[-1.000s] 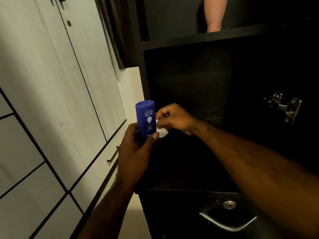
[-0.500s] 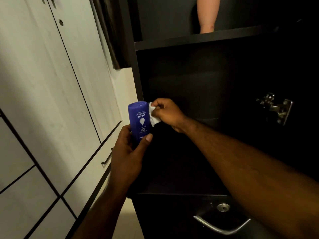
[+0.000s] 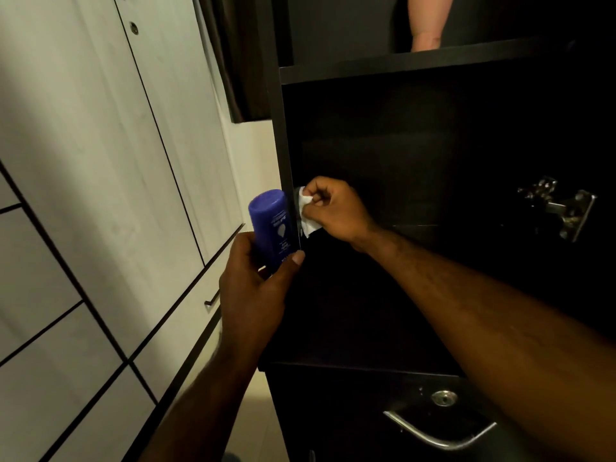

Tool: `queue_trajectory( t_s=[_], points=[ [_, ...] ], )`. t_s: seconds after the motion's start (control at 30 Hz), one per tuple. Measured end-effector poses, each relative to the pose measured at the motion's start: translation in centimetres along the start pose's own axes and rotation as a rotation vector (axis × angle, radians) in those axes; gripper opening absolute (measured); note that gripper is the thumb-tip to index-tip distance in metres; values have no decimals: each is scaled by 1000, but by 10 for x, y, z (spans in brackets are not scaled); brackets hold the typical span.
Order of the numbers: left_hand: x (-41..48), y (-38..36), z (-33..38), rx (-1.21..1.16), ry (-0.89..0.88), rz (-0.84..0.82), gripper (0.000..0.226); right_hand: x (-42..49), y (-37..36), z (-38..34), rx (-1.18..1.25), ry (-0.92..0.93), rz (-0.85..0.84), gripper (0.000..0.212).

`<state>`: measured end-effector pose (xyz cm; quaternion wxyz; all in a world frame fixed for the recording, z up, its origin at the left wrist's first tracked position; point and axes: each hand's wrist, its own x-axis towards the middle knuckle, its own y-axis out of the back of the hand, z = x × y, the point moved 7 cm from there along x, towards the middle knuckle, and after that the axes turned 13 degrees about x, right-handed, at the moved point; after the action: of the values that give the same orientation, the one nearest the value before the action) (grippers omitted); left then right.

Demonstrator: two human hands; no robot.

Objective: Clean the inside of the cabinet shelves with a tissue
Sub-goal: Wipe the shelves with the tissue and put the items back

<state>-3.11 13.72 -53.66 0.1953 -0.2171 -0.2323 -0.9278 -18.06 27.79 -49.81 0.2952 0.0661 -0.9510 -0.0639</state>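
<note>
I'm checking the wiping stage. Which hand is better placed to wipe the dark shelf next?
Right, probably. The right hand holds the tissue inside the cabinet, just above the shelf. The left hand is busy gripping the blue bottle at the cabinet's front edge.

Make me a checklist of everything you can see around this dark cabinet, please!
Surface: dark wooden cabinet shelf, too dim to judge dirt.
Job's things: crumpled white tissue, close to the cabinet's left inner wall.
Clutter: blue plastic bottle, held at the cabinet's left front edge; pinkish object on the upper shelf.
Hands: left hand grips the bottle; right hand pinches the tissue.
Cables: nothing seen.
Surroundings: white wardrobe doors on the left; metal hinge on the right; silver handle and round lock below.
</note>
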Motion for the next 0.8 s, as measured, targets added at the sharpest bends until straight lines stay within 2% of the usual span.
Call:
queue_trajectory(
  t_s=[0.13,0.23,0.33,0.4,0.53,0.6,0.7,0.8],
  points=[
    [4,-2,5,35,-4,-39,38,2,2,9,-121,-50,33,20],
    [8,-11,10,48,-22,-128,35,-5,2,-11,-95,79,-22,16],
    [8,-14,6,-26,12,-127,37,-8,0,-26,23,176,-50,16],
    [8,-12,0,-91,49,-87,39,-2,2,-16,9,103,2,17],
    [9,-13,-2,-127,64,-60,46,6,-1,17,-251,-163,49,22],
    [9,-13,-4,-130,68,-60,47,4,-4,6,-218,-108,36,19],
    [9,-13,-5,-123,58,-64,44,-2,-6,-16,-27,28,-12,15],
    [9,-13,-5,-121,58,-68,41,-6,-10,-2,-15,-57,-28,8]
  ],
)
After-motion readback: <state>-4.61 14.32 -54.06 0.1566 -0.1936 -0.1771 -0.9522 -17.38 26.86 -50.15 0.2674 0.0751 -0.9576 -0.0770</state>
